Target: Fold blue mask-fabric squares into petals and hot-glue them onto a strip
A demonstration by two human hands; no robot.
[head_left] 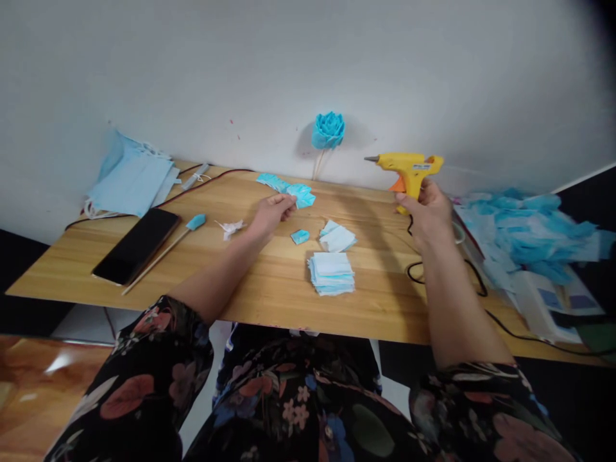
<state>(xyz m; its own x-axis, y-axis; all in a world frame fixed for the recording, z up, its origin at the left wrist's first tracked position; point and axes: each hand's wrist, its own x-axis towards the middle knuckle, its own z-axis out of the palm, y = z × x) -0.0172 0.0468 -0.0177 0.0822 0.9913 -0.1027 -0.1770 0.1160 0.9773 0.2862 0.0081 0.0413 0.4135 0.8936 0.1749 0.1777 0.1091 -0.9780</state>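
above brown wooden tabletop (269, 295), right hand (430, 208) grips yellow plastic glue gun (410, 168), barrel near level, nozzle (371, 158) pointing left; left hand (274, 213) pinches crinkled blue fabric piece (303, 196), left of nozzle.

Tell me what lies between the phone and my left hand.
In the head view, the blue-tipped stick lies beside the phone, then the crumpled white scrap nearer your left hand.

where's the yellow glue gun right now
In the head view, the yellow plastic glue gun is right of centre, gripped in the right hand, between the blue rose-shaped flower and the heap of blue pieces at far right.
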